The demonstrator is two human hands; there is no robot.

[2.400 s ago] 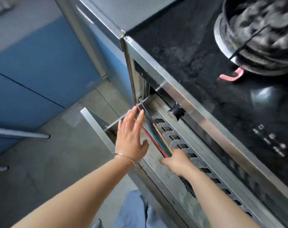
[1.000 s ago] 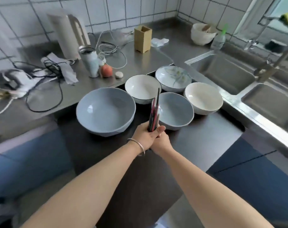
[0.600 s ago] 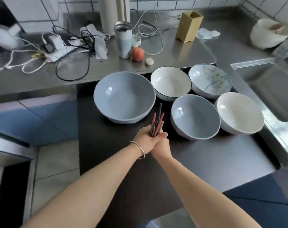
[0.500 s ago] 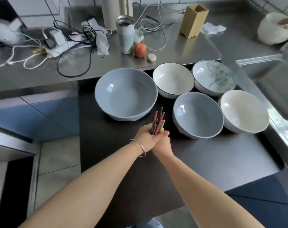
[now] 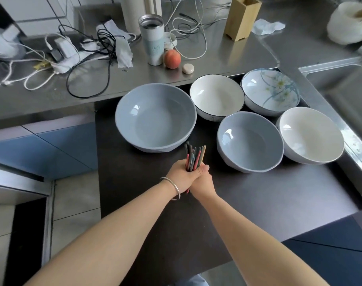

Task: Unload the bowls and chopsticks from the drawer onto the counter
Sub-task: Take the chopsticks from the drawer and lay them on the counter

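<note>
Both hands, the left hand [image 5: 179,176] and the right hand [image 5: 202,180], are wrapped tight around the bunch of chopsticks [image 5: 193,156], which stands almost straight up just in front of the big blue bowl [image 5: 155,118], over the dark counter [image 5: 258,193], tips pointing up toward the bowl.

Bare forearms, thin silver bangle [image 5: 173,187] on left wrist

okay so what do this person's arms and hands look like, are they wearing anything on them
Both forearms are bare, with no sleeves or gloves in view. The left hand has a thin, plain silver bangle around the wrist. The right hand and its wrist carry nothing: no watch, ring or band can be seen.
</note>
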